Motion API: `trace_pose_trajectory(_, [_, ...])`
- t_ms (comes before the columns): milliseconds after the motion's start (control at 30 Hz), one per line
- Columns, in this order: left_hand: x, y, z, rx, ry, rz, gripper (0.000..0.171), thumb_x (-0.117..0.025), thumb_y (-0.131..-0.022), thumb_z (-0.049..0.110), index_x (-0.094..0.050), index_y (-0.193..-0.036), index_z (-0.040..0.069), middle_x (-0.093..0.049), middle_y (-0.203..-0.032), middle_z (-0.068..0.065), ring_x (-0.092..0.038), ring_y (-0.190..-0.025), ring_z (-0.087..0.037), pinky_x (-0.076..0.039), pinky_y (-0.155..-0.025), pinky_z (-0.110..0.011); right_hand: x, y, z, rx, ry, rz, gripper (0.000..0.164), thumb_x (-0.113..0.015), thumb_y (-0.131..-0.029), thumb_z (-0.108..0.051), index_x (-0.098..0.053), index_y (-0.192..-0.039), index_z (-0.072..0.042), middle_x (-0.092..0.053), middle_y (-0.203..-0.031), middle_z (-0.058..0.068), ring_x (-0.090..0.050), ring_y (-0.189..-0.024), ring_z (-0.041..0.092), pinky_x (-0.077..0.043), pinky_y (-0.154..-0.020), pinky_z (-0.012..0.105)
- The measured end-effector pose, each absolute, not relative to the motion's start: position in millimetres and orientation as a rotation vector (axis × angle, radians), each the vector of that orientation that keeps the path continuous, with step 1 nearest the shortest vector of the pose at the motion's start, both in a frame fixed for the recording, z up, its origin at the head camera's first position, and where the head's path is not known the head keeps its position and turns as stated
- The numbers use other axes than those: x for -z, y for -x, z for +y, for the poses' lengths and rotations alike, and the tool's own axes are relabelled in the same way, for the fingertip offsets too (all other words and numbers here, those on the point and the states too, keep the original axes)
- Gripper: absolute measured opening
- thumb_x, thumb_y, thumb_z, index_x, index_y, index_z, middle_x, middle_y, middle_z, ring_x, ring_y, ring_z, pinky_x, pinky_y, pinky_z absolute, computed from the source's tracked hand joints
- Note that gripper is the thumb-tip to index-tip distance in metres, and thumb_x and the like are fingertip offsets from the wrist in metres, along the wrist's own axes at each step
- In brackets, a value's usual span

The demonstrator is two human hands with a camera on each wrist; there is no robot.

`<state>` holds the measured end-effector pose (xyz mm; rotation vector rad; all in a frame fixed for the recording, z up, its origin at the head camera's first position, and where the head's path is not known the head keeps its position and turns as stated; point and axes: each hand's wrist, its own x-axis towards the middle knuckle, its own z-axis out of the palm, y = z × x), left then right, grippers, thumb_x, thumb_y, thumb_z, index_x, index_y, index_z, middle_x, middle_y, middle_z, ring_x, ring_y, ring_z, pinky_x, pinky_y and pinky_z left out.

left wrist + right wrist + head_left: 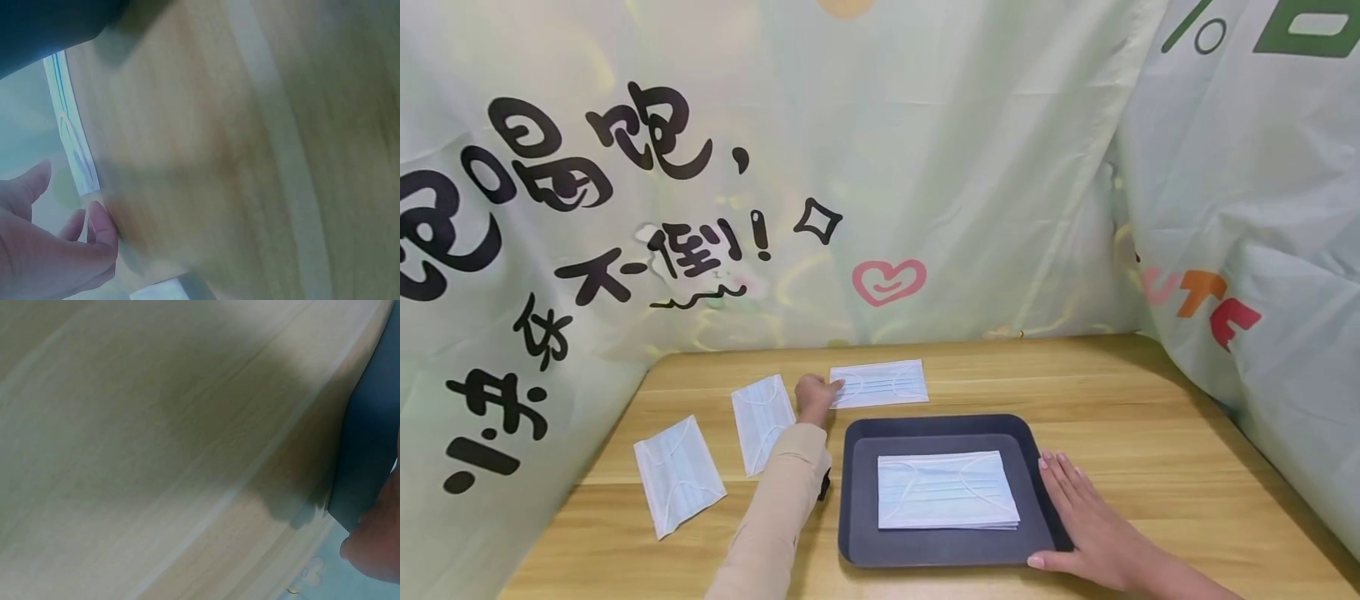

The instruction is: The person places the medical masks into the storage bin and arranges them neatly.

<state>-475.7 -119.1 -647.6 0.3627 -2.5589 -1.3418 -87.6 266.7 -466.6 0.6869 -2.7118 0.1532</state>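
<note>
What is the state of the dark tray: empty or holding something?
Not empty: the tray holds stacked face masks, their layered edges visible.

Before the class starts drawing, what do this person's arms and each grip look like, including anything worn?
The left sleeve is long and beige, and a small black item shows beside its end; I can't tell what it is. The left grip is an ungloved hand. The right grip is ungloved too, and no sleeve shows on the visible right forearm.
</note>
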Motion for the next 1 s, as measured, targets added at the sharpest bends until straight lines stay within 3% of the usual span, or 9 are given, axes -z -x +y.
trace_pose_trajectory(133, [541.1, 398.7, -95.9, 1.36, -0.407, -2.66, 0.037, -0.082, -0.067, 0.031, -0.059, -0.063, 0.002, -0.056, -0.06, -0.007, -0.049, -0.057, -0.021, -0.042, -0.053, -0.034, 466.6, 89.1, 267.4, -0.139, -0.708, -2.674, 0.117, -0.068, -0.068, -0.063, -0.011, -0.147, 0.002, 0.018, -0.154, -0.003, 0.019, -0.141, 0.009, 0.016, -0.11, 0.015])
trace_pose_trajectory(233, [463.8, 333.3, -80.8, 1.387, -0.377, -2.692, 0.047, -0.075, -0.073, 0.012, -0.037, -0.044, 0.009, -0.031, -0.04, 0.003, -0.026, -0.044, -0.013, -0.026, -0.043, -0.026, 468.1, 87.8, 267.5, -0.129, -0.727, -2.652, 0.115, -0.067, -0.069, -0.063, -0.013, -0.147, 0.002, 0.014, -0.156, -0.001, 0.019, -0.141, 0.007, 0.016, -0.11, 0.014])
trace_pose_trajectory(333, [426.3, 296.8, -74.0, 1.4, -0.33, -2.689, 0.055, -0.069, -0.075, 0.005, -0.027, -0.042, 0.015, -0.02, -0.037, 0.01, -0.018, -0.044, -0.007, -0.02, -0.043, -0.021, 470.1, 86.3, 268.1, -0.139, -0.732, -2.658, 0.114, -0.066, -0.07, -0.064, -0.011, -0.147, 0.001, 0.006, -0.158, 0.005, 0.02, -0.14, 0.005, 0.017, -0.109, 0.013])
trace_pose_trajectory(400, [420.1, 289.4, -73.7, 1.388, -0.308, -2.692, 0.052, -0.068, -0.077, 0.006, -0.03, -0.042, 0.013, -0.024, -0.038, 0.008, -0.022, -0.045, -0.009, -0.023, -0.044, -0.022, 470.4, 86.4, 268.9, -0.15, -0.731, -2.679, 0.116, -0.066, -0.07, -0.063, -0.007, -0.148, -0.001, 0.002, -0.158, 0.006, 0.021, -0.139, 0.003, 0.018, -0.108, 0.012])
trace_pose_trajectory(500, [432.4, 300.0, -76.2, 1.351, -0.346, -2.713, 0.035, -0.07, -0.076, 0.01, -0.048, -0.049, 0.004, -0.047, -0.046, -0.004, -0.042, -0.049, -0.017, -0.039, -0.049, -0.027, 469.1, 87.5, 269.0, -0.149, -0.72, -2.697, 0.114, -0.065, -0.072, -0.063, -0.007, -0.148, -0.001, 0.001, -0.158, 0.006, 0.021, -0.139, 0.002, 0.018, -0.108, 0.012])
trace_pose_trajectory(600, [450.4, 313.5, -78.3, 1.286, -0.396, -2.743, 0.018, -0.072, -0.074, 0.012, -0.064, -0.068, -0.003, -0.066, -0.07, -0.017, -0.06, -0.068, -0.029, -0.051, -0.063, -0.038, 469.2, 88.1, 268.9, -0.144, -0.721, -2.707, 0.113, -0.064, -0.073, -0.063, -0.008, -0.148, -0.001, 0.003, -0.158, 0.004, 0.021, -0.139, 0.002, 0.018, -0.108, 0.011])
trace_pose_trajectory(700, [451.6, 315.3, -74.4, 1.247, -0.466, -2.782, 0.02, -0.072, -0.074, 0.011, -0.065, -0.078, -0.007, -0.067, -0.081, -0.023, -0.063, -0.078, -0.036, -0.053, -0.07, -0.043, 469.3, 88.3, 267.9, -0.143, -0.74, -2.677, 0.113, -0.065, -0.072, -0.063, -0.009, -0.148, 0.001, 0.012, -0.157, -0.001, 0.021, -0.139, 0.002, 0.017, -0.108, 0.011])
trace_pose_trajectory(833, [447.6, 315.7, -70.9, 1.246, -0.524, -2.789, 0.017, -0.069, -0.074, 0.01, -0.064, -0.08, -0.006, -0.066, -0.083, -0.023, -0.062, -0.077, -0.036, -0.053, -0.068, -0.044, 469.9, 88.6, 267.3, -0.159, -0.778, -2.625, 0.116, -0.067, -0.07, -0.062, -0.008, -0.148, 0.002, 0.021, -0.153, -0.008, 0.019, -0.14, 0.003, 0.016, -0.109, 0.012])
trace_pose_trajectory(1000, [471.2, 344.0, -73.0, 1.4, -0.487, -2.681, 0.01, -0.069, -0.071, 0.006, -0.064, -0.071, -0.003, -0.065, -0.076, -0.019, -0.058, -0.07, -0.031, -0.051, -0.063, -0.041, 470.3, 88.0, 268.6, -0.177, -0.763, -2.653, 0.117, -0.067, -0.071, -0.062, -0.005, -0.148, -0.001, 0.022, -0.153, -0.008, 0.02, -0.14, 0.003, 0.017, -0.109, 0.011])
